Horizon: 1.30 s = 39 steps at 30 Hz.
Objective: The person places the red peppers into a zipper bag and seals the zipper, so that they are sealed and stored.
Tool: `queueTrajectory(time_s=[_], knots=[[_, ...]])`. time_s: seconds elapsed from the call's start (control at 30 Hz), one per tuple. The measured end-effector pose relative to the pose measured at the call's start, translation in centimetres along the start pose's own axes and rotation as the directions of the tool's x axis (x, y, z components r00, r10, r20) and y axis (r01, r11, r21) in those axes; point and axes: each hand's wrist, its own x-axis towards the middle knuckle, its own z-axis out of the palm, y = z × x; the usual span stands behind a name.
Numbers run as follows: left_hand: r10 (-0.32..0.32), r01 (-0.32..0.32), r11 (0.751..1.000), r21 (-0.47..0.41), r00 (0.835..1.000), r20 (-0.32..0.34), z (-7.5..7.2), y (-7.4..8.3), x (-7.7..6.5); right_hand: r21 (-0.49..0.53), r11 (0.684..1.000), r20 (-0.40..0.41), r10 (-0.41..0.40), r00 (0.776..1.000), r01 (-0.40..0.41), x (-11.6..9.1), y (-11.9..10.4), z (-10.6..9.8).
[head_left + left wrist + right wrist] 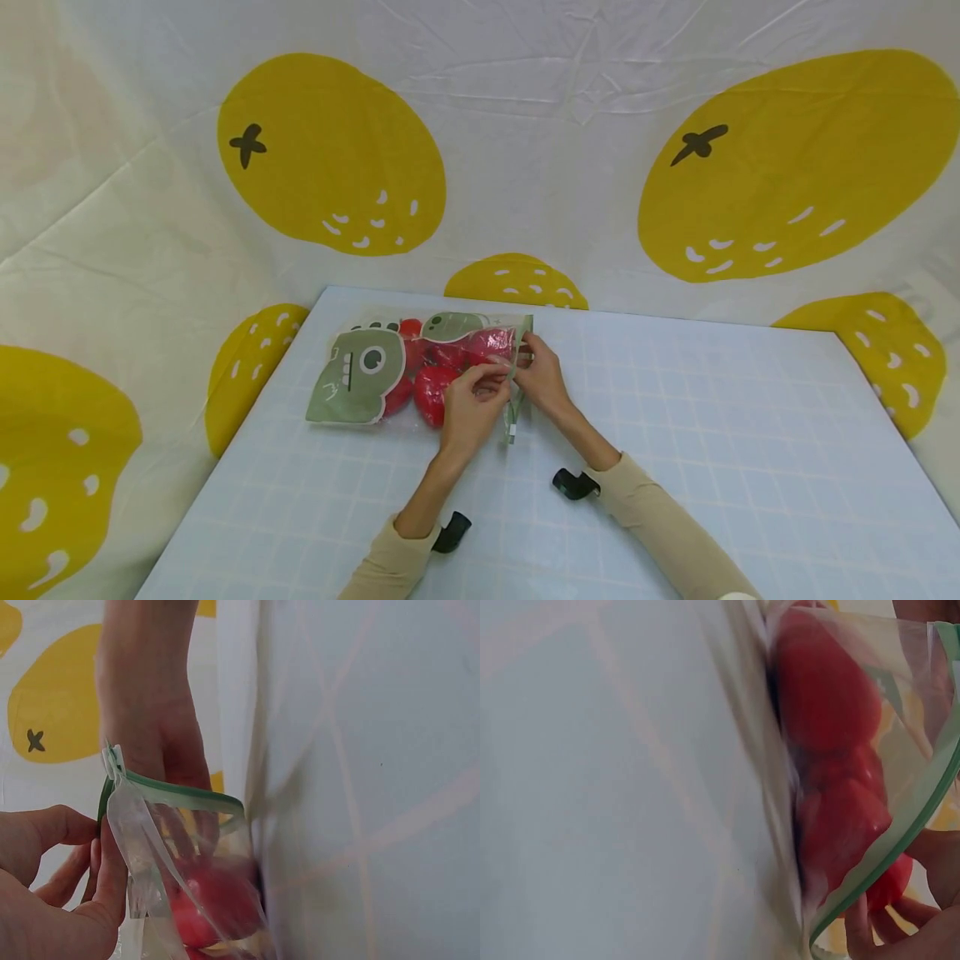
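Note:
A clear zip bag printed with a pale green dinosaur lies on the table in the head view. Several shiny red, round, fruit-like pieces fill it. At the bag's right end, the left hand pinches the green zip edge between thumb and finger, close to a whitish slider. The right hand grips the same edge farther back, with its fingers at the green rim in the right wrist view. The bag's mouth gapes in the wrist views. Some fingertips are hidden behind plastic.
A pale blue checked cloth covers the table. Behind it hangs a white curtain with large yellow fruit prints. Black wrist-worn devices stick out from the beige sleeves.

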Motion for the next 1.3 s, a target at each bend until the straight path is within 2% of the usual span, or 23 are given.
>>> queueTrajectory(time_s=[0.3,0.87,1.1,1.3], knots=[[0.016,-0.016,1.0,-0.017,1.0,-0.003,0.1,-0.2,0.0,-0.013,1.0,0.025,0.017,1.0,-0.017,0.1,-0.1,0.4],[0.002,-0.001,1.0,-0.015,1.0,0.018,0.0,0.1,-0.1,-0.083,0.995,0.028,-0.046,0.999,0.048,0.9,0.2,1.2],[-0.001,0.001,1.0,-0.022,1.0,0.031,-0.1,0.2,-0.1,-0.009,0.998,0.047,-0.065,0.997,0.065,0.9,0.4,1.3],[0.0,0.001,1.0,-0.025,0.999,0.037,-0.1,0.2,-0.1,0.12,0.989,0.113,-0.101,0.989,0.087,1.1,0.2,1.5]])
